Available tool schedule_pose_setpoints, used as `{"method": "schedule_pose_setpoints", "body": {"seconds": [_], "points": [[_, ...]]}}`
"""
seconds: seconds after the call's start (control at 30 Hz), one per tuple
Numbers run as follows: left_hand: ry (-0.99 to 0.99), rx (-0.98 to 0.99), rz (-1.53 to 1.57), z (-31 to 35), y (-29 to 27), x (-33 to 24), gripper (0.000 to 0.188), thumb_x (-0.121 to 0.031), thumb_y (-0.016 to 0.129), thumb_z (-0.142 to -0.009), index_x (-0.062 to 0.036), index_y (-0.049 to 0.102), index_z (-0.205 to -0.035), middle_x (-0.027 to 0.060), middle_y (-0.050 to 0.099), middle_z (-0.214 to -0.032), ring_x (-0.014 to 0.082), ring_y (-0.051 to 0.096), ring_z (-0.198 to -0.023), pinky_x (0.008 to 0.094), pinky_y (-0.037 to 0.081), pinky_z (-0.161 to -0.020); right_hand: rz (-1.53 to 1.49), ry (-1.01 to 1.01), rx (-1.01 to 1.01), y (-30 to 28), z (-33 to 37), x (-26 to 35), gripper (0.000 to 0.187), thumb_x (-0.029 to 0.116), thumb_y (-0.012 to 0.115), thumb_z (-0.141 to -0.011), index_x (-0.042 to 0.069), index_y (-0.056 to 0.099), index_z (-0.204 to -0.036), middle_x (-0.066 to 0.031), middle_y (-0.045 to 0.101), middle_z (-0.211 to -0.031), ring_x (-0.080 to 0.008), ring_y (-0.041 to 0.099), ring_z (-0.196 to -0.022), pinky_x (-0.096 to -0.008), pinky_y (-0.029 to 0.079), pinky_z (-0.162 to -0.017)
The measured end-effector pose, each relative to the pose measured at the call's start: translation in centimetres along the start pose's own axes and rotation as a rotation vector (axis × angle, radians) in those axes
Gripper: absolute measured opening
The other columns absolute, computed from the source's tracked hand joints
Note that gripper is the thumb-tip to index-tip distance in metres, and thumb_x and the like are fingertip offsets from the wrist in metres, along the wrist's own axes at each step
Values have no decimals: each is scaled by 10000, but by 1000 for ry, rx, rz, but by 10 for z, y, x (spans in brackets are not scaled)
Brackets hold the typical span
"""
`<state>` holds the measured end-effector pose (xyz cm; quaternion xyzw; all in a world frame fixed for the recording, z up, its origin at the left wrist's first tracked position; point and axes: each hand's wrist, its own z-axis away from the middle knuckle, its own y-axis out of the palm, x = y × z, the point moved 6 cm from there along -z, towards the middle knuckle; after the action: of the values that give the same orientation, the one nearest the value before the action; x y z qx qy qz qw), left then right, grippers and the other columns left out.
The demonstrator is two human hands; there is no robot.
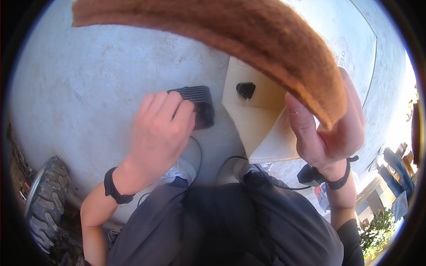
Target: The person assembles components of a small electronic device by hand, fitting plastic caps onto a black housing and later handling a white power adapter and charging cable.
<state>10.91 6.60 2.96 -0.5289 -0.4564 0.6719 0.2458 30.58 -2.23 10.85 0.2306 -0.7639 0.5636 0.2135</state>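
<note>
At centre left, my left hand [164, 117] is curled over the left side of a black ribbed box [197, 95], fingers bent down around its edge. The thumb is hidden, and the hand is a little blurred. On the right, my right hand [330, 124] pinches the end of a long brown felt strip [208, 20] between thumb and fingers. From there the strip arcs up and across the top of the view. Beneath it a cream felt bag [275, 142] gapes towards me, with a small black piece [245, 90] at its inner wall.
Pale concrete floor [88, 75] spreads around the things. A thin black cable [230, 159] loops by my shoes. At the left edge stands a knobbly tyre [49, 199]; a leafy plant [377, 230] and wooden pieces lie at the lower right.
</note>
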Motion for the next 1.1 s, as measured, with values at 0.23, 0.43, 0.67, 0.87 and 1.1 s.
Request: {"method": "schedule_pose_setpoints", "body": {"seconds": [0.23, 0.43, 0.67, 0.87, 1.1], "points": [[-382, -106, 464, -11, -24, 29, 112, -33, 708, -823, -27, 596, -821, 56, 577, -779, 180, 572, -713, 290, 453, -660, -2, -16, -23, -2, 3, 2, 338, 141, 786, -912, -123, 668, -1087, -199, 697, -957, -283, 685, -821, -317, 524, -711], [-460, -165, 732, -30, -11, 45, 162, -67, 738, -862, -20, 590, -814, -23, 590, -747, 74, 536, -701, 259, 464, -674, -13, -25, -4, -6, 2, 4, 349, 142, 792, -903, -129, 661, -1079, -194, 686, -938, -277, 667, -789, -312, 511, -681], [-243, 102, 838, -48, -11, 5, 412, -99, 802, -836, -84, 744, -1243, 62, 613, -908, 150, 571, -798, 294, 495, -724, 14, -44, -14, -11, 4, 2, 371, 133, 793, -901, -136, 657, -1118, -203, 697, -974, -291, 684, -817, -324, 530, -718], [-214, 194, 428, -16, -42, 29, 324, -68, 801, -780, -68, 742, -1099, 66, 640, -908, 202, 608, -830, 321, 487, -725, -1, -12, -1, -12, 6, 2, 383, 129, 782, -921, -141, 648, -1157, -221, 715, -1047, -296, 713, -893, -331, 557, -785], [39, 291, 103, 11, -29, 22, 269, -7, 736, -755, -75, 724, -1016, 55, 632, -887, 266, 610, -847, 362, 468, -783, 14, 16, 20, -9, 4, 1, 363, 159, 749, -963, -122, 661, -1175, -207, 729, -1069, -268, 725, -915, -310, 562, -791]]}}
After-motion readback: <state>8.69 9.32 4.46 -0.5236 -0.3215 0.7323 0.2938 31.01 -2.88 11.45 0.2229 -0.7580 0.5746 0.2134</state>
